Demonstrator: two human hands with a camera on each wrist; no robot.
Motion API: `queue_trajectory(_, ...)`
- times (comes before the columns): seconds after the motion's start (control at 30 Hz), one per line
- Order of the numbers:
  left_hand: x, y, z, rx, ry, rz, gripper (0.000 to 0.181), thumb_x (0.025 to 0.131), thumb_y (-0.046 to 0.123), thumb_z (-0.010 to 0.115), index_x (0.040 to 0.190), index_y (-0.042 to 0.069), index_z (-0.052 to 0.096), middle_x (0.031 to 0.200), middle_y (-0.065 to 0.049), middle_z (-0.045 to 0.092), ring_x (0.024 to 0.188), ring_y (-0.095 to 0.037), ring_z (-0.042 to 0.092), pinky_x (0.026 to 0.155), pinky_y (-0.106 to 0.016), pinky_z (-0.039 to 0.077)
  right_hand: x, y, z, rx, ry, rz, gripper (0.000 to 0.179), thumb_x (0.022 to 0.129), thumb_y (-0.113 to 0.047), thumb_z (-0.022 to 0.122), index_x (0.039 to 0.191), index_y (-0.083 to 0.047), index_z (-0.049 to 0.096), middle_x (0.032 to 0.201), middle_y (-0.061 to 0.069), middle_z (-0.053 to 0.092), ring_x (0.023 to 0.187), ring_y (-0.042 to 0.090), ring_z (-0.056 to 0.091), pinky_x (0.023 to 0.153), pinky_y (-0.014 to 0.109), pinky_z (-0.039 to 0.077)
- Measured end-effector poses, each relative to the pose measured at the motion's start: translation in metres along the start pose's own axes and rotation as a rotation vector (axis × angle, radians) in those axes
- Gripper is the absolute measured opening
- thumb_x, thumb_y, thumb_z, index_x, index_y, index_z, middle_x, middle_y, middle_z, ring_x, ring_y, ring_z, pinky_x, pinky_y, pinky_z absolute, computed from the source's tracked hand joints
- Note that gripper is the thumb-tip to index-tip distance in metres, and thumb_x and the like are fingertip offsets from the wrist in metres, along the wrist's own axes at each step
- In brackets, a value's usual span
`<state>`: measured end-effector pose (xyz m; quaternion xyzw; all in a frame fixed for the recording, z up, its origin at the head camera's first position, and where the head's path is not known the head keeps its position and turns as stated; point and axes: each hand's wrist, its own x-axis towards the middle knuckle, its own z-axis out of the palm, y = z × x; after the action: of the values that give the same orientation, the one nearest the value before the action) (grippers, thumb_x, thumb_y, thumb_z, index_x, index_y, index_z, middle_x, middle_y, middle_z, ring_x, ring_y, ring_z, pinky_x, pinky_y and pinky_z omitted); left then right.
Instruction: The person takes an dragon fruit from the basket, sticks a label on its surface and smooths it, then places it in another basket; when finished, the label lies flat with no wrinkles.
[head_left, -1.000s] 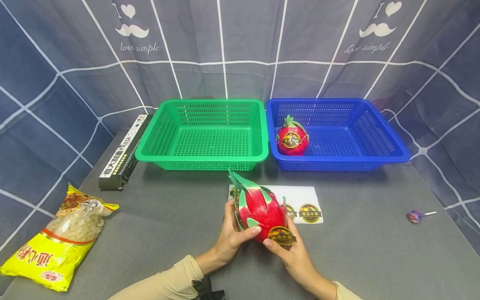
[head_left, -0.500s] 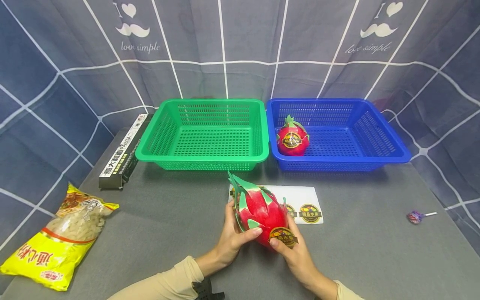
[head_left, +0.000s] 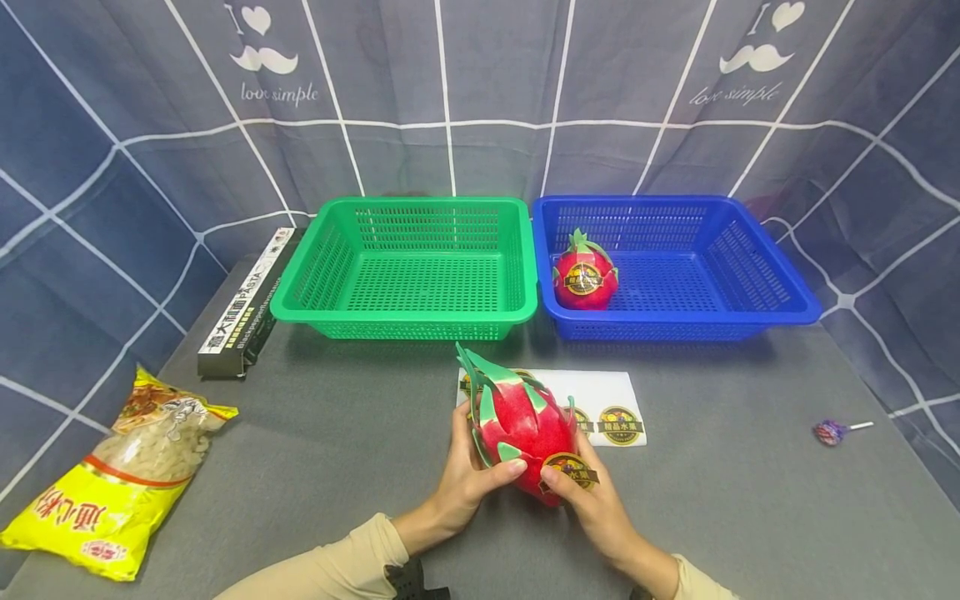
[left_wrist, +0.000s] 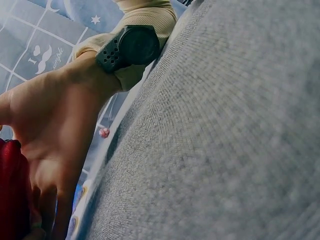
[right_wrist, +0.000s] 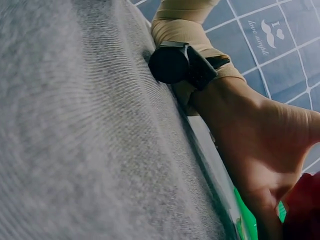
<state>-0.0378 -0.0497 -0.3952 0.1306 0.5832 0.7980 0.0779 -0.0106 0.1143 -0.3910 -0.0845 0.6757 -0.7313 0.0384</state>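
Note:
In the head view a red dragon fruit with green scales is held between both hands, tilted, with its leafy top to the upper left. My left hand grips its left side, thumb across the front. Gripping the lower right side, my right hand has its thumb on a black-and-gold round sticker, whose right edge stands out past the fruit. Behind the fruit lies a white sticker sheet, partly hidden. The fruit's red skin also shows at the edge of the left wrist view.
A green basket and a blue basket stand at the back; the blue one holds another stickered dragon fruit. A pasta box and a yellow bag of pasta lie left. A lollipop lies right.
My right thumb has slid up and right over the sticker, which has shifted slightly right. The fruit has turned a little in my hands; the baskets and other things stay put.

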Motion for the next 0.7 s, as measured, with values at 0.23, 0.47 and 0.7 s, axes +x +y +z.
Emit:
queue_trajectory(0.23,0.001,0.001,-0.001,0.026,0.010,-0.020,0.075,0.074,0.021,0.066,0.131,0.015,0.018,0.125,-0.006,0.043,0.113,-0.016,0.048,0.091,-0.025,0.045,0.004,-0.002,-0.004,0.076,-0.047,0.006,0.064,0.087,-0.007,0.050,0.143,0.000,0.019,0.131,-0.014,0.041,0.114,-0.002,0.044,0.091,0.013,0.041)
queue_trajectory(0.47,0.002,0.001,-0.003,0.021,0.010,-0.020,0.075,0.074,0.021,0.066,0.131,0.011,0.018,0.124,-0.006,0.042,0.112,-0.014,0.048,0.090,-0.024,0.045,0.007,-0.005,-0.011,0.207,-0.144,0.060,0.063,0.091,-0.009,0.043,0.143,0.002,0.010,0.127,-0.007,0.046,0.110,0.003,0.049,0.091,0.017,0.043)
queue_trajectory(0.7,0.001,0.002,-0.003,0.009,0.019,-0.032,0.077,0.073,0.021,0.066,0.132,0.011,0.017,0.124,-0.005,0.041,0.111,-0.014,0.048,0.090,-0.024,0.044,0.009,-0.005,-0.014,0.226,-0.189,0.086,0.063,0.093,-0.011,0.042,0.143,0.003,0.007,0.131,-0.009,0.044,0.114,0.002,0.048,0.094,0.017,0.041)
